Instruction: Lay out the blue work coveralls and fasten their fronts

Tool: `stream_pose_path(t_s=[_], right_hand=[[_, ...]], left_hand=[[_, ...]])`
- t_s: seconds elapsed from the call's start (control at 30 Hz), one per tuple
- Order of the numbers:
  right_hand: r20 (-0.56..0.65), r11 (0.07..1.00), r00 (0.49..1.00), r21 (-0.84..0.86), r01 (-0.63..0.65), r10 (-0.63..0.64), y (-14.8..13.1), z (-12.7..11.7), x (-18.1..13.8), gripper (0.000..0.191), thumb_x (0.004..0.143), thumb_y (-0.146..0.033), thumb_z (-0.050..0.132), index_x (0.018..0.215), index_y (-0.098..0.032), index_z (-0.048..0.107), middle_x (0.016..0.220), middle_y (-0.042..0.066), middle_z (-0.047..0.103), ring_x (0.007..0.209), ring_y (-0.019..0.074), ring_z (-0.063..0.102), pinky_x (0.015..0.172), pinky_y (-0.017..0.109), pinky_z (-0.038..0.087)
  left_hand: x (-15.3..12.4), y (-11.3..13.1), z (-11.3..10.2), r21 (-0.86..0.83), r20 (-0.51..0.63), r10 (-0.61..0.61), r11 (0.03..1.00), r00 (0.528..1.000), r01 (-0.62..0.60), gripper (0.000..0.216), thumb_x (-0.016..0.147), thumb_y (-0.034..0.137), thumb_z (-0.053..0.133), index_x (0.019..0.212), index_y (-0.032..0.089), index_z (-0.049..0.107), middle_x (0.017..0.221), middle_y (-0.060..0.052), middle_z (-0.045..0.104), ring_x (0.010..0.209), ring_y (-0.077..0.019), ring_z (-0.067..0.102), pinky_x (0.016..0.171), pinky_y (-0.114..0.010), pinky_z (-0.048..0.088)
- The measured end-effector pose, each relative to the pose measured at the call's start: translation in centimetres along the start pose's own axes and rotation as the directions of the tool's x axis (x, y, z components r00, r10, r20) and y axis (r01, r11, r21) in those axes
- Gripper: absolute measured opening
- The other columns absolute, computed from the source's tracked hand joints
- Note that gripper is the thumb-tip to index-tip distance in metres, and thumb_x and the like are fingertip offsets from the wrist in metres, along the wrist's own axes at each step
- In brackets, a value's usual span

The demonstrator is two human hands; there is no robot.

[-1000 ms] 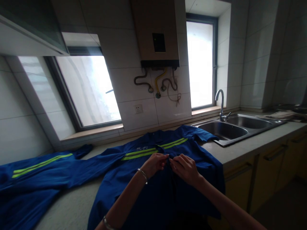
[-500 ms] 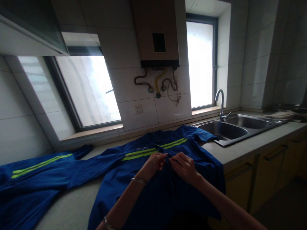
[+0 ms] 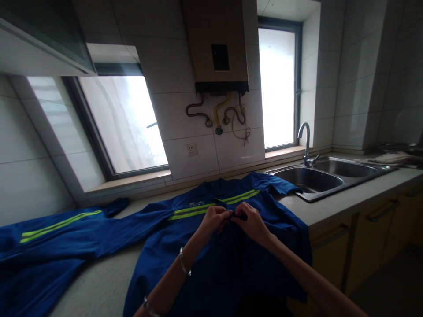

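Your blue work jacket lies spread front-up on the counter, collar toward the wall, hem hanging over the near edge. A yellow-green reflective stripe crosses the chest. One sleeve stretches far to your left, with its own yellow-green stripe; the other reaches toward the sink side. The front opening runs down the middle, its two edges pinched together just below the chest stripe.
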State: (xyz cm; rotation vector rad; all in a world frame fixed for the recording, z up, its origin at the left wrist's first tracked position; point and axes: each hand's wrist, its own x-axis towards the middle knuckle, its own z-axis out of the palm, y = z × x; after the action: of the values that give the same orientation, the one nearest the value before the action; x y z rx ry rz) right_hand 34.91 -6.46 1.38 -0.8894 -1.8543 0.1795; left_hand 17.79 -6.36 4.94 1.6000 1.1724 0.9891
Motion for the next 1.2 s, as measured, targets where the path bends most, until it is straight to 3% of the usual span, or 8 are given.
stream_pose_path(t_s=[0.2,0.37,0.53,0.67,0.8,0.9,1.07,1.2], right_hand=[[-0.035,0.982,0.997,-0.172,-0.078,0.073,-1.7,-0.8,0.0,0.016,0.073,-0.025,0.066,0.078,-0.02,0.052,0.077,0.001,0.057,0.074,0.0174,0.053,0.066,0.028,0.041],[0.029,0.964,0.993,-0.245,-0.104,0.115,-4.6,-2.6,-2.6,0.045,0.073,-0.034,0.066,0.114,-0.02,0.053,0.091,0.007,0.063,0.083,0.0242,0.059,0.071,0.034,0.044],[0.346,0.942,0.919,0.2,-0.271,0.191,-4.9,-2.4,-4.4,0.049,0.081,-0.018,0.047,0.13,-0.024,0.042,0.062,-0.005,0.057,0.049,0.0117,0.056,0.048,0.021,0.043],[0.283,0.778,0.92,0.499,-0.381,0.27,-4.0,-2.2,-3.4,0.022,0.083,-0.024,0.048,0.104,-0.02,0.055,0.057,-0.007,0.048,0.044,0.0092,0.053,0.044,0.019,0.044],[0.178,0.682,0.93,0.638,-0.358,0.322,-3.7,-2.7,-1.9,0.018,0.082,-0.036,0.056,0.088,-0.019,0.056,0.057,-0.005,0.052,0.048,0.0121,0.057,0.047,0.023,0.05],[0.098,0.691,0.934,0.647,-0.322,0.344,-3.6,-2.8,-1.1,0.026,0.081,-0.044,0.058,0.085,-0.019,0.058,0.063,-0.001,0.058,0.056,0.0149,0.06,0.052,0.027,0.054],[0.047,0.724,0.937,0.621,-0.3,0.347,-3.0,-2.3,-0.8,0.035,0.081,-0.052,0.057,0.086,-0.018,0.062,0.068,0.003,0.061,0.059,0.0165,0.061,0.054,0.03,0.055],[0.069,0.773,0.947,0.562,-0.296,0.313,-2.5,-2.5,-1.2,0.031,0.087,-0.044,0.05,0.09,-0.017,0.064,0.067,0.002,0.057,0.056,0.0141,0.057,0.05,0.026,0.052]], left_hand=[[-0.3,0.7,0.8,-0.087,-0.071,0.005,0.996,0.997,-0.011,0.035,0.072,0.046,0.065,0.06,0.015,0.053,0.043,0.006,0.042,0.034,-0.0055,0.036,0.034,-0.019,0.026],[-0.4,1.6,0.6,-0.271,-0.172,-0.035,0.962,0.985,-0.013,0.036,0.068,0.045,0.069,0.06,0.016,0.05,0.045,0.007,0.041,0.036,-0.0047,0.036,0.035,-0.017,0.03],[-0.1,1.7,0.5,-0.262,-0.194,-0.018,0.964,0.981,-0.034,0.039,0.067,0.049,0.07,0.06,0.015,0.051,0.046,0.007,0.043,0.036,-0.0056,0.039,0.036,-0.018,0.034],[-0.3,2.4,0.1,-0.053,-0.185,0.036,0.998,0.982,-0.046,0.044,0.07,0.059,0.062,0.064,0.016,0.052,0.048,0.004,0.05,0.036,-0.0084,0.044,0.033,-0.019,0.033],[-2.4,4.8,-0.9,0.305,0.066,0.049,0.95,0.997,-0.067,0.052,0.076,0.065,0.051,0.057,0.016,0.051,0.046,0.001,0.051,0.034,-0.0097,0.046,0.033,-0.019,0.029],[-4.7,6.7,-1.1,0.466,0.338,-0.05,0.877,0.94,-0.121,0.052,0.074,0.067,0.053,0.062,0.016,0.058,0.05,0.0,0.056,0.041,-0.0125,0.052,0.039,-0.02,0.032],[-6.2,7.6,-0.5,0.678,0.332,0.136,0.653,0.934,-0.336,0.035,0.065,0.053,0.071,0.072,0.019,0.065,0.059,0.002,0.06,0.05,-0.0125,0.051,0.046,-0.021,0.026],[-5.8,7.3,-0.9,0.703,0.405,0.162,0.575,0.9,-0.42,0.011,0.073,0.023,0.062,0.063,0.019,0.059,0.058,0.003,0.056,0.052,-0.0113,0.048,0.049,-0.022,0.026]])
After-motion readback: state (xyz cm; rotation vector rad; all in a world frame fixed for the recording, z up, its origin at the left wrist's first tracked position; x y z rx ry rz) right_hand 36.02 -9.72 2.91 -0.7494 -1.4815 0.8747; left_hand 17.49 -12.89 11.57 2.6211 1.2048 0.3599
